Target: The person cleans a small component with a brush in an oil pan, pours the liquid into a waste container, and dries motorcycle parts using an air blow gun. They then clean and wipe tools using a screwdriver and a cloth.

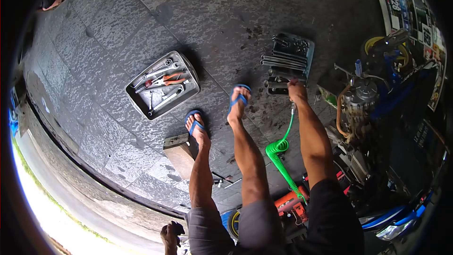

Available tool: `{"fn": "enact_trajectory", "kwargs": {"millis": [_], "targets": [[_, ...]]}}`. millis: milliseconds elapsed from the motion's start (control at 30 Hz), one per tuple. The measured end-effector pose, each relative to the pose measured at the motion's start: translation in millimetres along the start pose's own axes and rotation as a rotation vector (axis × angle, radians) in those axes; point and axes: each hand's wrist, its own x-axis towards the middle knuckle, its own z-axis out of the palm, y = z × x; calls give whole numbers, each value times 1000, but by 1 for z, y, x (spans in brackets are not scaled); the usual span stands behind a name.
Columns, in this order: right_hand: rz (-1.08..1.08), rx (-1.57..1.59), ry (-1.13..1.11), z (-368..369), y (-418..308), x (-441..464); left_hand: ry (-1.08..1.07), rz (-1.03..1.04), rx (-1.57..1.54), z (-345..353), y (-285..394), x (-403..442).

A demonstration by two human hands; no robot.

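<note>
My right hand point(297, 93) is closed around an air blow gun, mostly hidden in the grip. A green coiled air hose point(278, 153) runs up to it from below. Just beyond that hand lies a tray point(309, 61) with metal fork tubes point(283, 61), springs and small parts in it. My left hand point(168, 237) is low in the picture, far from the tray, with its fingers wrapped round a dark, crumpled-looking thing point(177, 229) that I cannot make out clearly.
Left of my feet in blue flip-flops sits a metal tray point(163, 113) of wrenches and orange-handled pliers. A wooden block point(179, 158) is near my foot. A red machine point(292, 210) stands below the hose. A partly dismantled motorcycle point(363, 94) fills the right side. Another person's foot point(57, 0) shows top left.
</note>
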Motion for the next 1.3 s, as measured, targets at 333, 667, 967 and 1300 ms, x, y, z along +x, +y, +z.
{"fn": "enact_trajectory", "kwargs": {"millis": [333, 667, 967, 1300], "targets": [[-163, 228, -230, 2, 0, 79, -61, -6, 127, 46, 64, -59], [195, -49, -10, -54, 38, 109, -35, 48, 235, 70, 117, -112], [-360, -15, -206, -80, -13, 52, 5, 81, 261, 73, 138, -109], [-298, 62, -130, -62, -38, 85, -65, 73, 211, 86, 173, -136]]}}
